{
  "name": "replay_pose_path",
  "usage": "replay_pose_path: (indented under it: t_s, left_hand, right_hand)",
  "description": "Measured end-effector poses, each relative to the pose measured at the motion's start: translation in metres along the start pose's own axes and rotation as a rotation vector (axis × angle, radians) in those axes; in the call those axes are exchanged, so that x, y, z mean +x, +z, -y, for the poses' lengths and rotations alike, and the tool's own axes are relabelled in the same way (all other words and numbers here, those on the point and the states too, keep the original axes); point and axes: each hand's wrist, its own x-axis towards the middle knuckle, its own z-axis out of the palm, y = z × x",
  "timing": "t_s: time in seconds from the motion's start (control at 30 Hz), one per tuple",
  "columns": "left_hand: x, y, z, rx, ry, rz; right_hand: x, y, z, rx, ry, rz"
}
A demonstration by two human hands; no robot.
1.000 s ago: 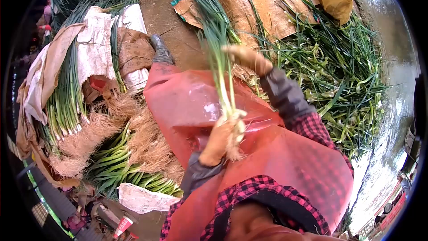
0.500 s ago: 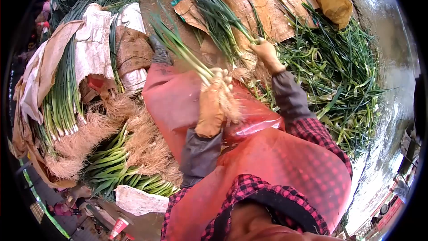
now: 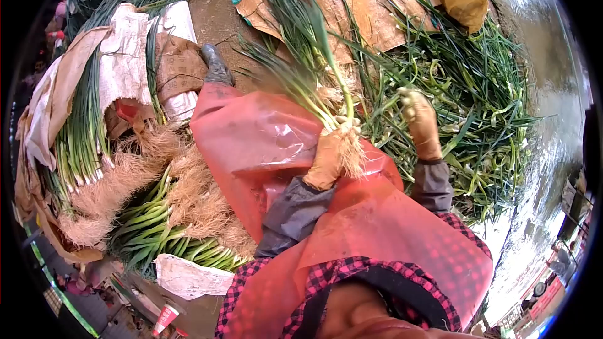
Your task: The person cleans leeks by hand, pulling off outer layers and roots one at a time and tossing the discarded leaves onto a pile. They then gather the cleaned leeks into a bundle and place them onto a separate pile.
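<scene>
My left hand [image 3: 333, 154], in an orange glove, is closed around a small bunch of green onions [image 3: 317, 110] just above their shaggy roots [image 3: 353, 156]. The bunch's leaves point up and away from me; one thicker stalk stands apart from the others. To the right, my gloved right hand [image 3: 421, 122] is curled shut, and a blurred green onion leaf [image 3: 386, 66] runs to its fingertips. Beyond the bunch, more green onions [image 3: 301, 31] lie with their roots toward me. A red translucent apron [image 3: 251, 132] covers my lap beneath the left hand.
Loose stripped leaves [image 3: 483, 119] are heaped at the right. On the left, bundled green onions [image 3: 81, 125] lie partly under sacking [image 3: 129, 56], beside another rooty pile [image 3: 151, 220]. Brown sacks [image 3: 358, 0] lie ahead. My boot [image 3: 217, 66] rests on the ground. Wet pavement [image 3: 546, 44] borders the right.
My right hand has come off the stalk beyond the bunch and moved right and toward me, trailing a leaf. My left hand has shifted right with its green onions.
</scene>
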Motion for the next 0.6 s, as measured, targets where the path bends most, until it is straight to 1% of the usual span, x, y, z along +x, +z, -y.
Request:
replay_pose_path:
  t_s: [0.03,0.1,0.13,0.17,0.2,0.23,0.27,0.3,0.33,0.37,0.4,0.47,0.5,0.57,0.6]
  left_hand:
    - [-0.001,0.0,-0.001,-0.003,0.006,-0.032]
    - [0.0,0.001,0.004,0.048,0.04,0.018]
    - [-0.001,0.001,0.007,0.05,0.036,0.02]
    - [-0.003,0.0,0.009,0.137,0.034,0.04]
    - [-0.003,-0.001,0.01,0.225,0.034,0.059]
    - [-0.004,-0.003,0.013,0.23,0.029,0.056]
    - [-0.006,-0.004,0.017,0.265,0.041,0.028]
    - [-0.005,-0.005,0.02,0.302,0.055,0.003]
    - [0.001,-0.012,0.027,0.381,0.149,-0.035]
    - [0.002,-0.014,0.025,0.386,0.15,-0.036]
    - [0.003,-0.016,0.024,0.376,0.129,-0.06]
    - [0.002,-0.016,0.023,0.364,0.098,-0.085]
    - [0.004,-0.015,0.02,0.304,0.069,-0.088]
    - [0.003,-0.01,0.011,0.245,0.037,-0.093]
    - [0.002,-0.006,0.004,0.18,-0.022,-0.101]
  right_hand:
    - [0.0,-0.022,-0.003,-0.098,-0.026,-0.168]
    - [-0.009,-0.027,-0.004,-1.007,-0.455,-0.467]
    - [-0.004,-0.02,-0.01,-0.873,-0.306,-0.324]
    - [0.001,-0.002,-0.017,-0.734,-0.158,-0.183]
    - [-0.001,0.029,-0.018,-0.477,-0.085,0.067]
    - [0.0,0.056,0.0,-0.335,0.096,0.372]
    - [-0.001,0.067,0.013,-0.319,-0.071,0.641]
    - [0.002,0.087,0.0,0.103,0.07,0.666]
    - [0.006,0.094,-0.005,0.028,0.112,0.611]
    - [0.008,0.099,-0.006,-0.048,0.155,0.555]
    - [0.006,0.101,-0.008,-0.046,0.158,0.557]
    - [-0.006,0.101,-0.011,-0.253,0.038,0.334]
    - [-0.009,0.099,-0.013,-0.255,0.038,0.329]
    - [-0.018,0.096,-0.022,-0.71,-0.386,0.143]
    - [-0.032,0.096,-0.009,-0.826,-0.433,0.171]
